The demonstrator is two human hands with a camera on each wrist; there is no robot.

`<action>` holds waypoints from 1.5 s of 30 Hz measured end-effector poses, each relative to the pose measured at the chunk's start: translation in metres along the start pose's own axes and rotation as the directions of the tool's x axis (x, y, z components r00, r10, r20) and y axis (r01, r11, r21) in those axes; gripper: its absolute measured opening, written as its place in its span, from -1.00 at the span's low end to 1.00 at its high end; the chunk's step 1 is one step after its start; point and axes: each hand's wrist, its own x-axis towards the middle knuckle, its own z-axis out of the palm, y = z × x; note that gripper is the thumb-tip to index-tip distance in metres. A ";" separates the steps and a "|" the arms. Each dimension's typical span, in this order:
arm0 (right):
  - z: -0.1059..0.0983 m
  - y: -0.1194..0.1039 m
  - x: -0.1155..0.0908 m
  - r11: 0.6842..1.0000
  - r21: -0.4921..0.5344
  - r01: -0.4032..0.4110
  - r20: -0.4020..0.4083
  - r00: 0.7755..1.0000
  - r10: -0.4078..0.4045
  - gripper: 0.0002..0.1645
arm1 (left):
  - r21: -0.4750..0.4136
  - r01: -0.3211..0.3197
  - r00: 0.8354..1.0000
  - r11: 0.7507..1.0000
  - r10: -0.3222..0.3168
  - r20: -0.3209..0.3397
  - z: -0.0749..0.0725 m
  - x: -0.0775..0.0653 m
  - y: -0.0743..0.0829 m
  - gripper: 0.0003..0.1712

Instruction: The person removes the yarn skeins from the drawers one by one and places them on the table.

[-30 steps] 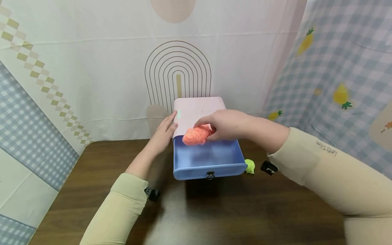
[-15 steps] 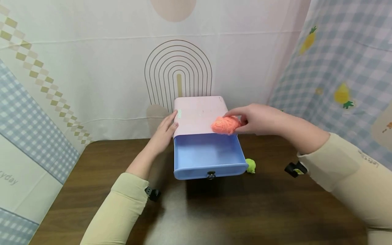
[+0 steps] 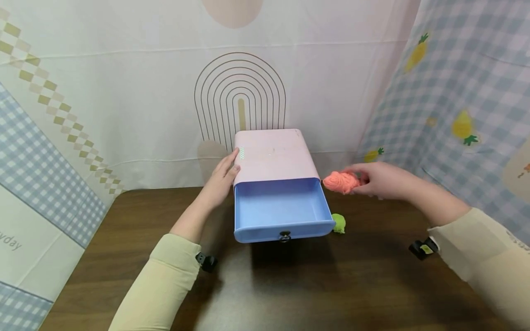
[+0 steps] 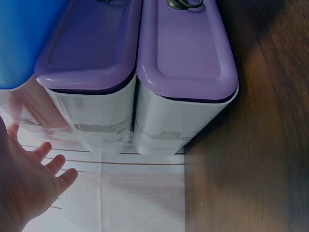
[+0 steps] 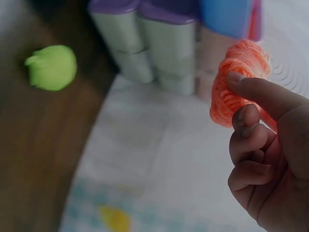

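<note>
My right hand [image 3: 383,180] pinches a small bundle of orange yarn [image 3: 340,182] between thumb and fingers, in the air just right of the drawer cabinet. The cabinet's pink top casing [image 3: 273,156] has its blue drawer [image 3: 252,234] pulled out, and no contents show inside. Against the casing's left side rests my left hand [image 3: 217,181], fingers extended; the left wrist view shows those fingers [image 4: 55,164] spread. On the table by the drawer's right front corner lies a lime-green round thing [image 3: 339,223] with a small nub, clearer in the right wrist view.
Beneath the top casing stand two white units with purple drawer fronts [image 4: 188,48], both pushed in. The dark wooden table [image 3: 352,285] extends in front. A patterned cloth [image 3: 157,105] hangs behind the cabinet, and a checked one [image 3: 439,101] at the right.
My right hand has carried the orange yarn from above the open drawer to the right, past the cabinet's side. The left hand, the drawer and the green thing have stayed put.
</note>
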 end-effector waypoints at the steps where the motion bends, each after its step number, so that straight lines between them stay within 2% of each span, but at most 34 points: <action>1: 0.004 0.007 -0.001 1.000 0.011 -0.009 0.000 1.000 0.009 -0.34 | -0.001 0.000 1.000 1.000 0.000 -0.001 0.000 0.000 0.000 -0.31; 7: 0.030 0.047 -0.004 0.996 0.084 -0.029 0.013 1.000 0.028 -0.40 | -0.007 0.000 1.000 1.000 -0.001 -0.007 0.000 -0.002 0.001 -0.31; 14: 0.065 0.091 -0.005 0.999 0.025 -0.021 0.034 0.999 0.020 -0.43 | -0.006 -0.005 1.000 1.000 0.005 -0.012 0.001 -0.003 0.001 -0.31; 18: 0.078 0.107 -0.005 0.991 0.103 -0.080 0.089 0.994 0.071 -0.44 | 0.002 -0.010 1.000 1.000 0.010 -0.015 0.002 -0.001 0.000 -0.31; 24: 0.087 0.118 -0.006 0.978 0.157 -0.135 0.134 0.984 0.114 -0.39 | 0.005 -0.005 1.000 1.000 0.005 -0.015 0.002 0.000 0.000 -0.31; 29: 0.093 0.124 -0.004 0.973 0.145 -0.178 0.161 0.975 0.155 -0.36 | 0.001 -0.004 1.000 1.000 0.004 -0.015 0.002 0.000 0.000 -0.30; 36: 0.105 0.129 -0.002 0.980 0.084 -0.178 0.191 0.968 0.160 -0.40 | 0.003 0.000 1.000 1.000 0.000 -0.012 0.002 -0.002 0.001 -0.29; 40: 0.107 0.130 0.000 0.977 0.082 -0.197 0.197 0.964 0.178 -0.39 | 0.003 -0.002 1.000 1.000 0.002 -0.014 0.002 -0.002 0.002 -0.30; 45: 0.104 0.128 -0.001 0.979 0.099 -0.180 0.207 0.966 0.156 -0.33 | 0.000 -0.002 1.000 1.000 0.002 -0.008 0.002 -0.001 0.002 -0.29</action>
